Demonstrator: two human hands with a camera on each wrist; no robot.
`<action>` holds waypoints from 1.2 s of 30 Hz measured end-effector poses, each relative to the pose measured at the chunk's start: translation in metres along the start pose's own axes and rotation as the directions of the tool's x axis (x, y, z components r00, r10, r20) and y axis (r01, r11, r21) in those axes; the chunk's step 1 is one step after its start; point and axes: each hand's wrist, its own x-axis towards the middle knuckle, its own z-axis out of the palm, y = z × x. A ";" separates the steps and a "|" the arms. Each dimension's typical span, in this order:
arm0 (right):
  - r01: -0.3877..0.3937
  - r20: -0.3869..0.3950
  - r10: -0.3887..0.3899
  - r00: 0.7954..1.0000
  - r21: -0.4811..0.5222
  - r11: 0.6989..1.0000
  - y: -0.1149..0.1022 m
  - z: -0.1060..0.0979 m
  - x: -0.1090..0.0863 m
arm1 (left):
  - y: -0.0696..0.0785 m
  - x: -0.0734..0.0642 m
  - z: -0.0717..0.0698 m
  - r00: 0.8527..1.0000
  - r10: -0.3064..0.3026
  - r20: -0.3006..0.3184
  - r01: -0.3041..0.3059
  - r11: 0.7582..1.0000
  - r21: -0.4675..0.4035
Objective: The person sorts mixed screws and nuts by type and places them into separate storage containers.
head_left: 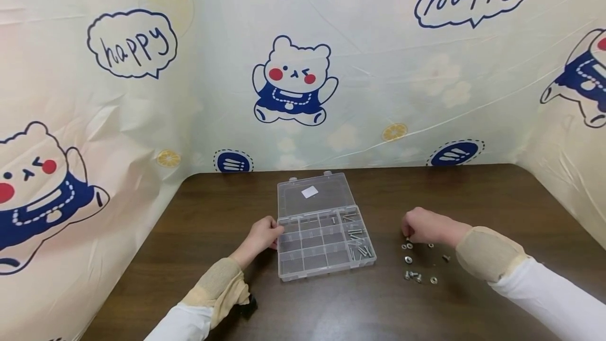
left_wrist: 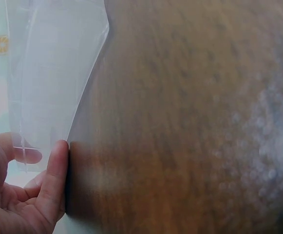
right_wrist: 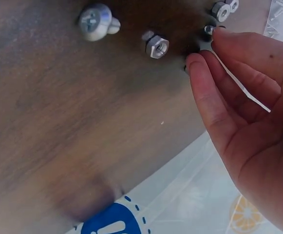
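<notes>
A clear plastic divided box (head_left: 303, 272) stands on the table with its lid (head_left: 326, 199) folded back. Screws (head_left: 362, 250) lie in its right-hand compartments, and a single one (head_left: 333, 220) is in a back compartment. My left hand (head_left: 262, 233) grips the box's left side, thumb and fingers at the wall in the left wrist view. To the right of the box, my right hand (head_left: 423, 225) reaches down to the tabletop. Its thumb and fingertips are apart, right beside a small shiny metal piece (right_wrist: 209, 29). Two nuts (head_left: 407, 246) lie just in front of them.
More loose hardware is spread around my right hand: a nut (right_wrist: 157, 47), a round-headed screw (right_wrist: 95, 22), a cluster of screws (head_left: 414, 276) and another nut (head_left: 433, 280). A dark object (head_left: 249, 307) is by my left wrist. A printed curtain (head_left: 369, 93) hangs behind the table.
</notes>
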 end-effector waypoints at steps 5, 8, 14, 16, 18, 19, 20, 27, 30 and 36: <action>0.005 -0.009 -0.005 1.000 -0.005 1.000 -0.001 0.001 0.002 | -0.002 0.001 0.000 1.000 -0.007 0.000 0.007 1.000 0.001; 0.000 -0.019 0.000 1.000 -0.010 1.000 -0.002 0.003 0.003 | -0.003 0.002 0.000 1.000 -0.001 -0.002 0.001 1.000 -0.009; 0.038 -0.057 -0.040 0.998 -0.032 0.999 -0.003 0.004 0.005 | -0.002 0.003 -0.001 1.000 0.003 -0.001 -0.003 1.000 -0.002; 0.041 -0.062 -0.043 0.997 -0.032 0.999 -0.004 0.004 0.006 | -0.001 0.002 -0.001 1.000 0.003 -0.001 -0.003 1.000 0.001; 0.054 -0.073 -0.057 0.996 -0.041 0.998 -0.005 0.005 0.007 | 0.000 0.002 -0.001 1.000 0.008 0.002 -0.008 1.000 0.006; 0.062 -0.078 -0.066 0.995 -0.046 0.997 -0.005 0.005 0.007 | 0.000 0.001 -0.001 1.000 0.008 0.004 -0.008 1.000 0.005; 0.069 -0.082 -0.073 0.994 -0.050 0.996 -0.005 0.006 0.008 | -0.001 0.001 -0.001 1.000 0.007 0.005 -0.007 1.000 0.003; 0.107 -0.128 -0.117 0.985 -0.078 0.991 -0.004 0.006 0.010 | 0.000 0.003 0.000 1.000 0.012 0.006 -0.012 1.000 -0.001; 0.117 -0.177 -0.132 0.975 -0.092 0.989 -0.008 0.001 0.010 | -0.001 0.003 0.000 1.000 0.008 0.004 -0.008 1.000 -0.003; 0.131 -0.269 -0.154 0.951 -0.101 0.986 -0.022 -0.012 0.011 | -0.002 0.001 -0.001 1.000 0.008 0.004 -0.008 1.000 0.003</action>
